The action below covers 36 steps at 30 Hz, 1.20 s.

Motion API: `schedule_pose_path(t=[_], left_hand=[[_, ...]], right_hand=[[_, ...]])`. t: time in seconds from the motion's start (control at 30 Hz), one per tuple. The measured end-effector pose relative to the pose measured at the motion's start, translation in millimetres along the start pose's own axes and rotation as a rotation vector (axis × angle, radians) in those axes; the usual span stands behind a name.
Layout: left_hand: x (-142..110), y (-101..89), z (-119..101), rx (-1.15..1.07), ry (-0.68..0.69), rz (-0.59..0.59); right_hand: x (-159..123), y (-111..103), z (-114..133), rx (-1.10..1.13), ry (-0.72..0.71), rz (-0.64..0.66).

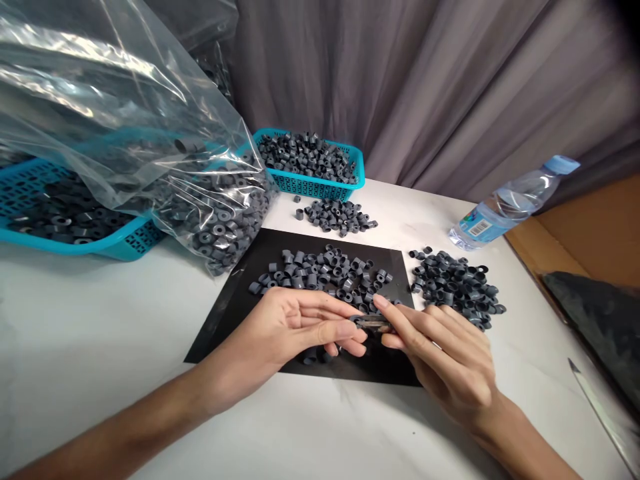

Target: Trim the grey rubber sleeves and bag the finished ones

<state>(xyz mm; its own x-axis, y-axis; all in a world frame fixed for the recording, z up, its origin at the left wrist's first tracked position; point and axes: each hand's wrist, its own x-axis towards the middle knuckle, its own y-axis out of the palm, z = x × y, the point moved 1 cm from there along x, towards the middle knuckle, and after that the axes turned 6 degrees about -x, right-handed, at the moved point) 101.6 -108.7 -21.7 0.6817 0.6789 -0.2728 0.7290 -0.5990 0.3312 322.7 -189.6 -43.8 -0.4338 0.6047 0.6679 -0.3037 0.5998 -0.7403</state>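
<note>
1. Head view: a clear plastic bottle with a blue cap leaned to the right in the picture, its blue label showing a black-and-white barcode; the lettering was too small to read.
2. The left hand pinched a small dark-grey plastic ring between thumb and fingers, over the black rectangular mat.
3. The right hand gripped a slim dark-and-tan tool, its end against the ring; the tool's exact kind could not be told.
4. Beneath both lay the white, faintly veined worktop, with a heap of grey rings spread on the mat.
5. A second heap sat just right of the mat, a smaller one beyond its far edge.
6. Behind that stood a turquoise perforated plastic basket full of rings; at left, a similar basket was partly covered by a bulging clear plastic bag.
7. Grey-purple curtains closed the back; a brown cardboard box bordered the right edge.
8. White surface ran open between the mat's near edge and the bottom of view, and left of the mat.
</note>
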Motion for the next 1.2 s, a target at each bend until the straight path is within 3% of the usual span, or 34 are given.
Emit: schedule_pose_path(t=[0.27, 0.93, 1.2], left_hand=[[3.0, -3.3, 2.9, 0.081, 0.031, 0.014], [1.5, -5.4, 5.8, 0.047, 0.004, 0.049], [1.6, -5.0, 7.2, 0.079, -0.02, 0.036]], right_hand=[[0.8, 0.8, 1.1, 0.01, -0.012, 0.024], [-0.7, -1.2, -3.2, -0.059, -0.073, 0.028], [-3.1, -1.4, -2.3, -0.017, -0.013, -0.03]])
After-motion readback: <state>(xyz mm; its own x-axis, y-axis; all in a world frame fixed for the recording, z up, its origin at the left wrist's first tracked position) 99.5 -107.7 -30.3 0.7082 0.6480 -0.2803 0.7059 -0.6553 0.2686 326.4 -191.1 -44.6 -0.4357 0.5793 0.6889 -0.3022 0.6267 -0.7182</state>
